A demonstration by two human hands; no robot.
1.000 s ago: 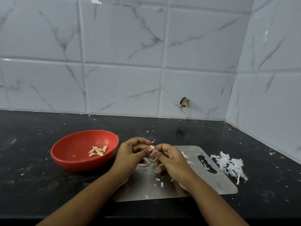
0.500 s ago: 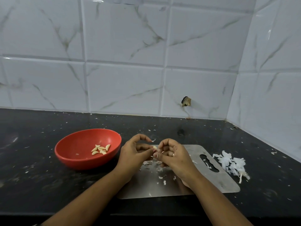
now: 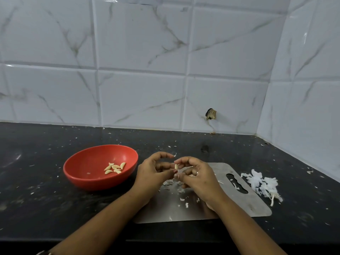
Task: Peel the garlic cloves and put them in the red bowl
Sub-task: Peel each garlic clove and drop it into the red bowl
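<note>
A small pale garlic clove (image 3: 176, 166) is pinched between the fingertips of both hands above the steel cutting board (image 3: 244, 205). My left hand (image 3: 152, 173) grips it from the left with curled fingers. My right hand (image 3: 195, 173), with a ring on one finger, pinches it from the right. The red bowl (image 3: 86, 166) sits left of the hands on the black counter and holds several peeled cloves (image 3: 115, 168).
A heap of white garlic skins (image 3: 263, 184) lies right of the board. Small skin flakes (image 3: 173, 183) litter the board under the hands and the dark counter (image 3: 36, 199). Tiled walls (image 3: 139, 70) close the back and right side.
Both hands have stayed together over the board, working the clove between the fingertips. The view has shifted slightly, and the left index finger has lifted into an arch.
</note>
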